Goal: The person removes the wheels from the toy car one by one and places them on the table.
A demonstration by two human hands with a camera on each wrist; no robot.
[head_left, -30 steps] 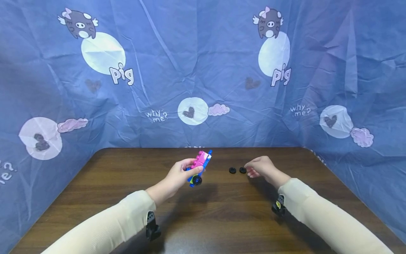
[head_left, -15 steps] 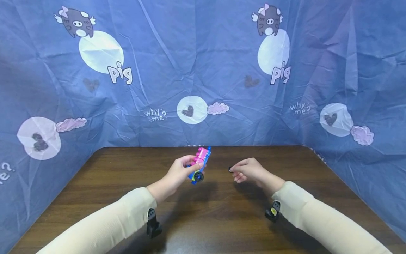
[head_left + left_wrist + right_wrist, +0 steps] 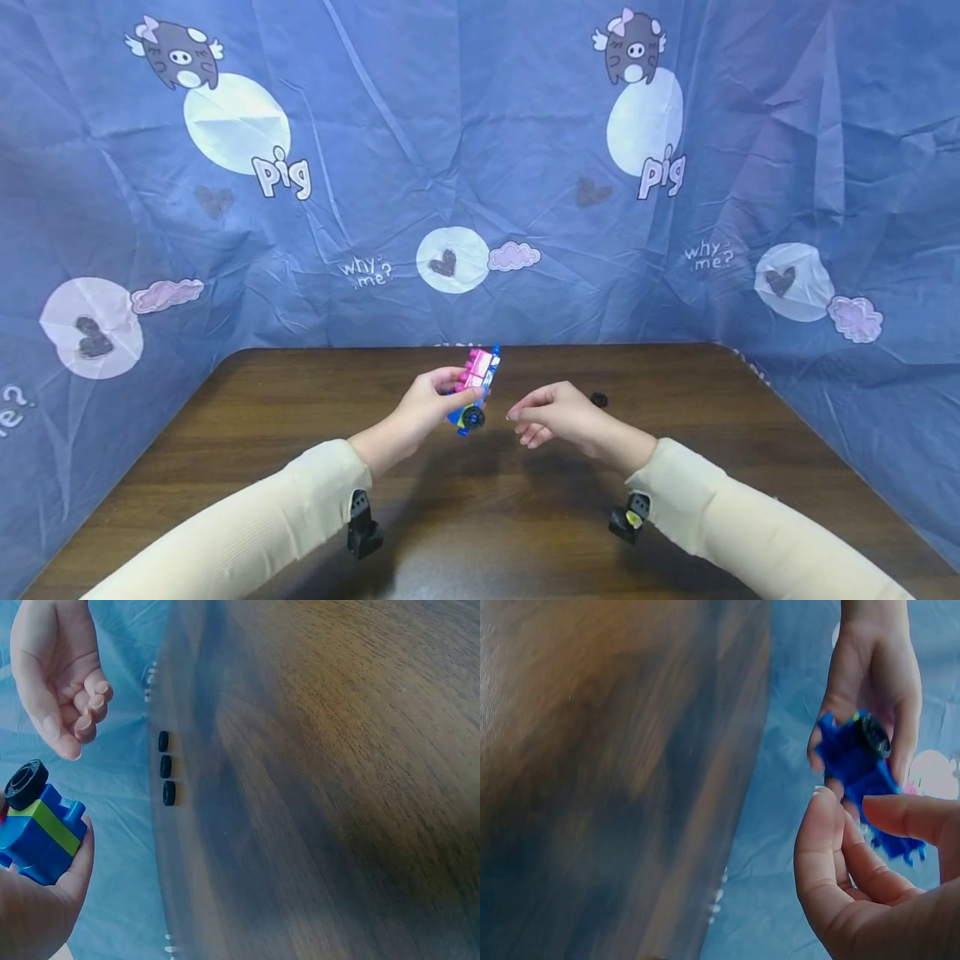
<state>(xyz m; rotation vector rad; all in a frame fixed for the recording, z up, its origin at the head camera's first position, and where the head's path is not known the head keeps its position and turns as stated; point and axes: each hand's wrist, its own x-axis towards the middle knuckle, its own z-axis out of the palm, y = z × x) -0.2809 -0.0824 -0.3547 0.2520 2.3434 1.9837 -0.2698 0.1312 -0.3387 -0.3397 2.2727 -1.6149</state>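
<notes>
My left hand grips a toy car made of building bricks, pink on top and blue below, held tilted above the table. A black wheel sits on its side beside a lime-green strip. My right hand hovers just to the right of the car, apart from it, fingers loosely bent. Nothing shows between its thumb and fingers in the right wrist view. Three loose black wheels stand in a row on the table in the left wrist view; the head view shows one wheel behind the right hand.
The brown wooden table has rounded far corners. A blue printed cloth hangs behind it and along both sides. Black wrist cameras are strapped under both cream sleeves.
My right hand has moved left from the loose wheels toward the car, uncovering a wheel on its right. The left hand keeps its grip on the car, nearly still.
</notes>
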